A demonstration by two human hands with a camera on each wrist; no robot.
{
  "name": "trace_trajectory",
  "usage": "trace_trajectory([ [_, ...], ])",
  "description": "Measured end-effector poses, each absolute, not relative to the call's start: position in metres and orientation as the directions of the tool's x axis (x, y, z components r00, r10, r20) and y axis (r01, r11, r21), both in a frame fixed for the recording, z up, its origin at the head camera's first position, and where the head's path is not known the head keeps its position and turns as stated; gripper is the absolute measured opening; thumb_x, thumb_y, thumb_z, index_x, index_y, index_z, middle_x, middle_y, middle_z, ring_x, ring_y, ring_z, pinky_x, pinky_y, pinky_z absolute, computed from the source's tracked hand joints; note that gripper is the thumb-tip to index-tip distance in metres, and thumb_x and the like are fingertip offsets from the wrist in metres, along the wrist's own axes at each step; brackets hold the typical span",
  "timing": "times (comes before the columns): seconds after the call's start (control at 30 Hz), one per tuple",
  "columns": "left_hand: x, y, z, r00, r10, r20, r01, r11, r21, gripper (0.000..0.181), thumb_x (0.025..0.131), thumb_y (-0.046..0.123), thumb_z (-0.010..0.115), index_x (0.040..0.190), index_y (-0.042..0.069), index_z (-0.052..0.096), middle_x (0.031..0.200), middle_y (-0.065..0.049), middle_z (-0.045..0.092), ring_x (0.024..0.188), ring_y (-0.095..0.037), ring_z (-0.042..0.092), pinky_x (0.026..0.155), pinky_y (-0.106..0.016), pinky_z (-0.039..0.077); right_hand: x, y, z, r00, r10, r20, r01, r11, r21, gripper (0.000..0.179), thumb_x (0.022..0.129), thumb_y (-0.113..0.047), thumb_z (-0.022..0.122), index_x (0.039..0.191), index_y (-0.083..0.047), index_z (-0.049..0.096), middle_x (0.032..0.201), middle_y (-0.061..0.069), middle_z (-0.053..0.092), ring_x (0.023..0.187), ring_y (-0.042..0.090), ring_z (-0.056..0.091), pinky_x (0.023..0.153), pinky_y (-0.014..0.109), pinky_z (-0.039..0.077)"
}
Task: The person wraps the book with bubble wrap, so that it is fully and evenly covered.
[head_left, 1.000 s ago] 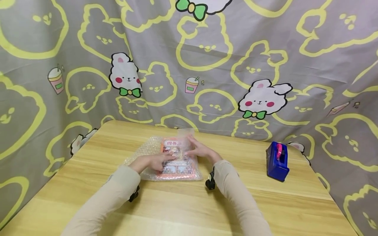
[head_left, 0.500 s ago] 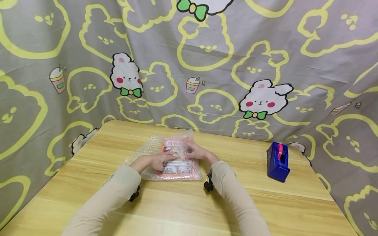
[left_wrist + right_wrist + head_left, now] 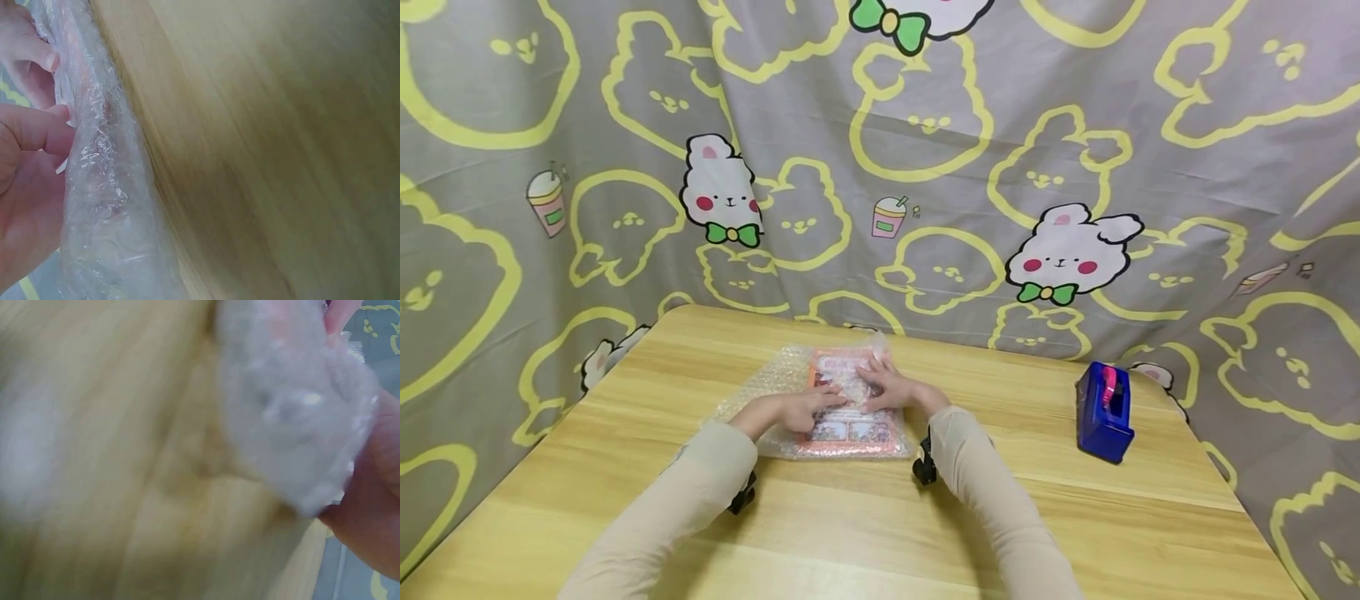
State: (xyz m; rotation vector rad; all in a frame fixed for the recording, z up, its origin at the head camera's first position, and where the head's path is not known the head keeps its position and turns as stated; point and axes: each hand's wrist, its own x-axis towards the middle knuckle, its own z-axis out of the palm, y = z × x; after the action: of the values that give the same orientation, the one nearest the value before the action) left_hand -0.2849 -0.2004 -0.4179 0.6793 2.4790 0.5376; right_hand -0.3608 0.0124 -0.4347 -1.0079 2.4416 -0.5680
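A book with an orange-bordered, picture-covered front lies flat within clear bubble wrap near the middle of the table. My left hand rests on the book's left half, its fingers reaching over the cover. On the upper right part, my right hand presses the wrap down with spread fingers. From the left wrist, the crinkled side of the bubble wrap shows beside my left hand. The right wrist view is blurred; there the wrap bulges at the edge beside my right hand.
A blue tape dispenser with a pink roll stands at the right on the wooden table. A grey curtain with yellow cartoon outlines hangs behind the table and along both sides.
My right hand has brought the raised flap of bubble wrap down over the top right of the book and flattened it there. The left hand has stayed in place.
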Motion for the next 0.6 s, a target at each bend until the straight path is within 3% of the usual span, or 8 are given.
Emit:
trace_trajectory([
  [0.27, -0.2847, -0.2011, -0.4181, -0.75, 0.58, -0.318, 0.355, 0.759, 0.545, 0.088, 0.061, -0.018, 0.055, 0.142, 0.007, 0.031, 0.149, -0.018, 0.005, 0.136, -0.041, 0.005, 0.106, -0.057, 0.016, -0.3619, 0.0094, -0.4269, -0.641, -0.7, -0.315, -0.546, 0.705, -0.454, 0.078, 0.085, -0.034, 0.061, 0.147, -0.014, 0.017, 0.152, 0.013, -0.011, 0.136, 0.035, -0.017, 0.108, 0.055, -0.001],
  [0.47, -0.2837, -0.201, -0.4189, -0.769, 0.562, -0.305, 0.343, 0.765, 0.545, 0.084, 0.063, -0.02, 0.048, 0.14, 0.008, 0.034, 0.149, -0.021, -0.014, 0.136, -0.041, -0.006, 0.106, -0.058, 0.01, -0.3616, 0.0061, -0.4257, -0.668, -0.675, -0.311, -0.531, 0.727, -0.436, 0.079, 0.083, -0.034, 0.064, 0.146, -0.015, 0.021, 0.152, 0.013, -0.008, 0.136, 0.035, -0.014, 0.109, 0.054, 0.001],
  [0.6, -0.2836, -0.198, -0.4194, -0.763, 0.566, -0.314, 0.354, 0.771, 0.529, 0.081, 0.064, -0.019, 0.049, 0.14, 0.006, 0.035, 0.151, -0.02, -0.01, 0.136, -0.041, -0.004, 0.107, -0.058, 0.008, -0.3599, 0.0051, -0.4258, -0.674, -0.661, -0.329, -0.508, 0.739, -0.443, 0.08, 0.082, -0.033, 0.065, 0.146, -0.015, 0.021, 0.152, 0.011, -0.009, 0.136, 0.034, -0.015, 0.109, 0.053, -0.001],
])
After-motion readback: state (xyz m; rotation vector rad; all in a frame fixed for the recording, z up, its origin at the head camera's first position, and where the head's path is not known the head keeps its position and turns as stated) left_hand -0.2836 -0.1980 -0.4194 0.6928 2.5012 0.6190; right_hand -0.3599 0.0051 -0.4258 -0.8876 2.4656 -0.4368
